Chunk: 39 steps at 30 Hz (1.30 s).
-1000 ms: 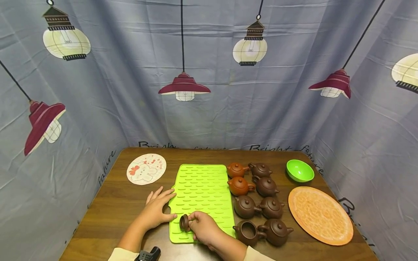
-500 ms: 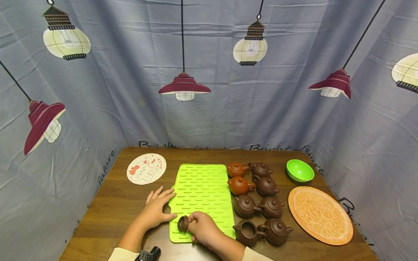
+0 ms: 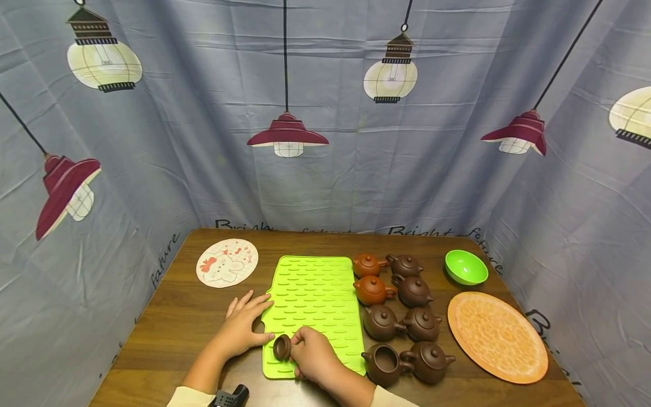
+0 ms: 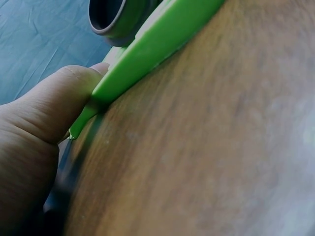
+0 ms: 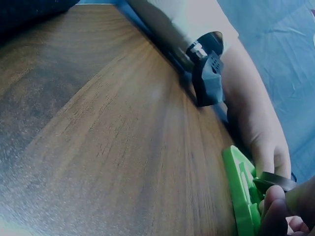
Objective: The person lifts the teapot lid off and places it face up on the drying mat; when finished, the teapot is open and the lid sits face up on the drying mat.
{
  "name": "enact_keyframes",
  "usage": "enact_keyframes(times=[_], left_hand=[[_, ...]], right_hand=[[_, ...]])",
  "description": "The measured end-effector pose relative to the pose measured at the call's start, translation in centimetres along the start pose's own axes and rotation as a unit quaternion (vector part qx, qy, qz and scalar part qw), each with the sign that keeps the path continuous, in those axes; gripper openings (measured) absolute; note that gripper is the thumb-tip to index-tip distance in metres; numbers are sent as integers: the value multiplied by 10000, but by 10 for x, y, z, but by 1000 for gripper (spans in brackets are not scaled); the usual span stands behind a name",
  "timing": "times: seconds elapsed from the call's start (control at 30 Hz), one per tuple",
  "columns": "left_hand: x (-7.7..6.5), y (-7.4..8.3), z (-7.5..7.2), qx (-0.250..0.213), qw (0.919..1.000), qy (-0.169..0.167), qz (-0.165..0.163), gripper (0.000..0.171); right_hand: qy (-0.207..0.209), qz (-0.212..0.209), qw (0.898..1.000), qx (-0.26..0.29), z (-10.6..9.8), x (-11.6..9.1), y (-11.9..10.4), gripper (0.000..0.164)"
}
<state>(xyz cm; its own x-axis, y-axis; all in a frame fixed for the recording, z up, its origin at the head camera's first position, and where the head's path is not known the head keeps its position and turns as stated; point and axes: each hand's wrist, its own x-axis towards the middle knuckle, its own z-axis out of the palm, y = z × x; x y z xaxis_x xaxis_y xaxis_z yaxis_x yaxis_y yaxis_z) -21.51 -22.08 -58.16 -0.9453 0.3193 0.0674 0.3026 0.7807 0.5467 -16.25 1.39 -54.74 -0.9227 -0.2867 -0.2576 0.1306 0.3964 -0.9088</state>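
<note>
My right hand [image 3: 314, 356] pinches a small dark brown teapot lid [image 3: 282, 347] over the near left part of the green ridged mat [image 3: 315, 294]. The lid is tipped on its side, its hollow underside facing left. Spread fingers of my left hand [image 3: 243, 330] rest along the mat's left edge, the thumb just left of the lid. In the left wrist view, the lid's rim [image 4: 125, 40] appears beyond that thumb. A lidless dark brown teapot [image 3: 375, 374] stands at the mat's near right corner, its mouth facing up.
Right of the mat stand several lidded teapots, two of them orange-brown [image 3: 373, 290] and the others dark brown [image 3: 423, 324]. Further right are a green bowl [image 3: 466, 267] and an orange oval mat [image 3: 497, 337]. A round white mat [image 3: 227, 263] lies back left.
My right hand has shifted slightly left and turned the lid, so that more of its hollow underside shows. The left hand has stayed in place.
</note>
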Motion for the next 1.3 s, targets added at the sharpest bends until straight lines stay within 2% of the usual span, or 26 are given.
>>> enact_keyframes(times=[0.13,0.3,0.4,0.53,0.9,1.13,1.3], left_hand=[[-1,0,0,-19,10000,-17,1,82],[0,-1,0,-24,10000,-28,-31,82],[0,-1,0,-40,10000,-15,-29,83],[-1,0,0,-50,10000,-49,-20,84],[-4,-1,0,-15,10000,-56,-41,83],[-2,-1,0,2,10000,-28,-47,83],[-2,-1,1,6,10000,-40,-44,83]], right_hand=[[-31,40,10000,-3,-1,-1,-2,13],[-246,26,9991,335,-8,-3,0,8],[-302,-17,9985,464,-14,-4,1,15],[-240,-171,9991,318,-27,-10,-2,25],[-212,-798,9963,230,-91,-27,-23,26],[-236,-1211,9922,-200,-135,-36,-13,29],[9,-1154,9930,-260,-160,-50,-4,33]])
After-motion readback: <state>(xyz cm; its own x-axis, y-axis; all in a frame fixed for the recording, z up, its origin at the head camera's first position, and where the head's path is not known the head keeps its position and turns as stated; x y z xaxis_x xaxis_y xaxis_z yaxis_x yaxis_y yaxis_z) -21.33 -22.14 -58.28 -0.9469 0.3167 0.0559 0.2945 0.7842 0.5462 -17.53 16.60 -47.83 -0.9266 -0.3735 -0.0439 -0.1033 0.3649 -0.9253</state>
